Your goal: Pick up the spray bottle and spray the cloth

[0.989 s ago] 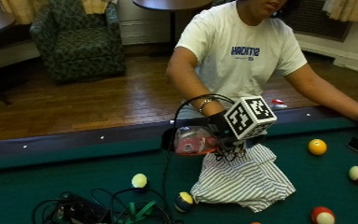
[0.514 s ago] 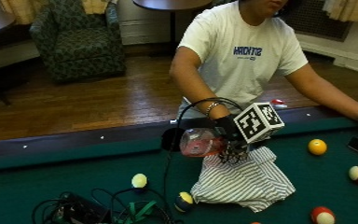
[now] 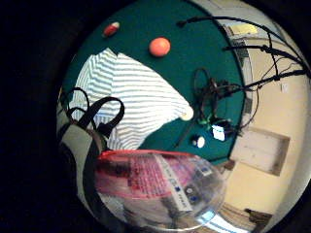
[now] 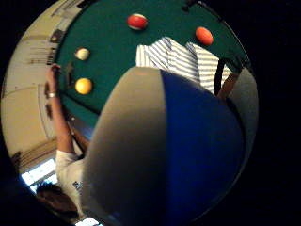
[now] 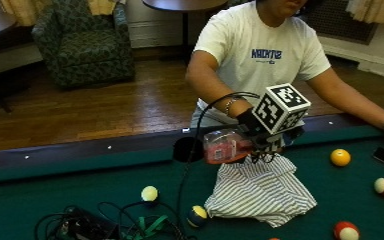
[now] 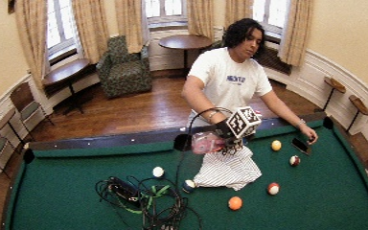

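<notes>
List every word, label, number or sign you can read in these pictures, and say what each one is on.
Blue lettering on the chest of the person's white T-shirt: blurred, not readable.
Printed label on the spray bottle, held in the gloved right hand: red and white print, too blurred to read.
Striped cloth: no text.
Billiard balls, such as the yellow ball: no readable numbers.

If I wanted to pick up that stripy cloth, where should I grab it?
Pinch the striped cloth at its loose lower corner, coming from above. It lies flat on the green pool table, so only a raised fold gives fingers something to catch. The top end lies under the gloved right hand holding the spray bottle.
</notes>
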